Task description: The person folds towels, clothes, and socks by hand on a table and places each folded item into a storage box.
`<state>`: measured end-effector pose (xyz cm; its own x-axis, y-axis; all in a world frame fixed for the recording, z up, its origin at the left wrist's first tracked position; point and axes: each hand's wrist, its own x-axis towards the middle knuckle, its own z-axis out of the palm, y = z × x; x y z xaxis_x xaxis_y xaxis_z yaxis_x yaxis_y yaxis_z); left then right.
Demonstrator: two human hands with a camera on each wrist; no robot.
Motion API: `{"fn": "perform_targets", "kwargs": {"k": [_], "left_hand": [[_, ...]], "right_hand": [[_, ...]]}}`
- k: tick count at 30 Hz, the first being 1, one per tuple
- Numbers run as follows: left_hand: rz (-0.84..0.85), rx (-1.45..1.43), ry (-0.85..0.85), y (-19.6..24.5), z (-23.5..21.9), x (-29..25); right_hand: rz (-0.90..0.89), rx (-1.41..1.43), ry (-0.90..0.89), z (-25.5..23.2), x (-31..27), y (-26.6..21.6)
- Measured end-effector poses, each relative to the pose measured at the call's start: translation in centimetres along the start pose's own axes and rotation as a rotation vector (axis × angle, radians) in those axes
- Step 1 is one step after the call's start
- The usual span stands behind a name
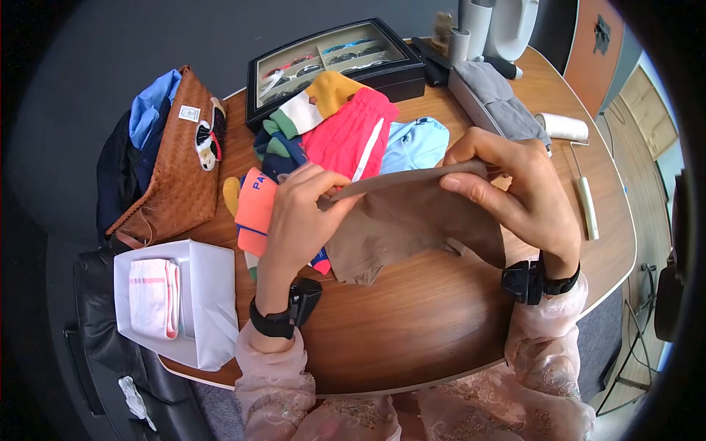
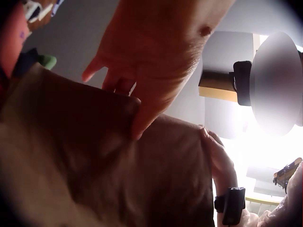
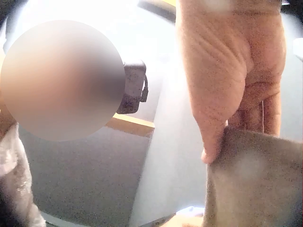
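Between my two hands hangs a thin brown garment (image 1: 397, 228), its top edge stretched across and its lower part hanging down close over the table. My left hand (image 1: 305, 213) pinches that edge between thumb and fingers at one end. At the other end my right hand (image 1: 522, 191) grips the edge, thumb on the near side. In the left wrist view the brown fabric (image 2: 104, 156) spreads wide below the left thumb. The right wrist view shows a fabric corner (image 3: 255, 184) held under the right thumb, with the fingers partly hidden behind it.
Beyond lie red shorts (image 1: 346, 136), a light blue cloth (image 1: 415, 143) and several colourful socks. A glasses case (image 1: 408, 81) stands at the back. On the left are a woven basket (image 1: 180, 169) and a white box (image 1: 213, 294); on the right, a grey fabric box (image 1: 493, 99) and a lint roller (image 1: 562, 126).
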<state>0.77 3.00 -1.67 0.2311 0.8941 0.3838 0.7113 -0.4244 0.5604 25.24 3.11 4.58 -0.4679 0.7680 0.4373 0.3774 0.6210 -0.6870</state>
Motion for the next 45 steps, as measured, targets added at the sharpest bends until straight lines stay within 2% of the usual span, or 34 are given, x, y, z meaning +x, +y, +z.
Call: {"fn": "perform_targets", "kwargs": {"k": [3, 7, 9, 10, 12, 13, 15, 16, 18, 21, 24, 28, 30, 34, 36, 43, 45], "left_hand": [[0.057, -0.006, 0.032, -0.8, -0.3, -0.2], [0.045, -0.010, 0.039, -0.8, -1.2, -0.4], [-0.072, 0.091, -0.100, -0.4, -2.1, -0.7], [-0.072, 0.091, -0.099, -0.4, -2.2, -0.9], [-0.338, -0.542, -0.112, -0.4, -2.4, -1.1], [-0.338, -0.542, -0.112, -0.3, -2.4, -1.1], [-0.296, -0.772, -0.043, -0.2, -2.5, -1.0], [-0.295, -0.772, -0.044, 0.1, -2.2, -0.9], [-0.296, -0.942, 0.138, 1.0, -1.3, -0.6], [-0.326, -1.076, 0.194, 1.6, -0.6, -0.4], [-0.375, -1.145, 0.159, 1.9, -0.6, -0.5], [-0.387, -1.103, 0.207, 2.0, -0.4, -0.5], [-0.333, -1.028, 0.110, 2.1, -0.7, -0.7], [-0.366, -0.994, 0.107, 2.0, -0.9, -0.8], [-0.412, -1.152, 0.126, 3.1, -0.9, -0.6], [-0.447, -1.233, 0.172, 3.3, -0.9, -0.3], [-0.405, -1.207, 0.160, 2.8, -1.0, -0.3]], "right_hand": [[-0.020, -0.029, 0.031, -0.3, 0.0, -0.1], [-0.042, -0.010, 0.061, -0.2, 0.0, -0.3], [-0.055, -0.057, 0.060, -0.4, 0.0, -0.6], [-0.056, -0.057, 0.060, -0.5, -0.1, -0.8], [0.022, -0.045, 0.010, -0.8, -0.3, -1.3], [0.022, -0.045, 0.011, -0.6, -0.4, -1.2], [-0.114, 0.034, -0.013, -0.2, -0.4, -1.0], [-0.114, 0.033, -0.012, 0.0, -0.5, -1.0], [-0.088, 0.003, -0.118, 0.4, -0.6, -1.4], [-0.122, 0.015, -0.196, 1.9, -0.6, -1.4], [-0.169, -0.043, -0.263, 2.8, -0.7, -1.7], [-0.215, -0.074, -0.232, 3.7, -0.7, -1.8], [-0.232, -0.069, -0.237, 3.7, -0.7, -1.8], [-0.220, -0.010, -0.210, 3.8, -0.7, -2.0], [-0.258, -0.074, -0.205, 4.2, -0.6, -2.0], [-0.225, -0.254, -0.173, 4.5, -0.6, -2.7], [-0.136, -0.298, -0.151, 4.2, -0.6, -2.5]]}}
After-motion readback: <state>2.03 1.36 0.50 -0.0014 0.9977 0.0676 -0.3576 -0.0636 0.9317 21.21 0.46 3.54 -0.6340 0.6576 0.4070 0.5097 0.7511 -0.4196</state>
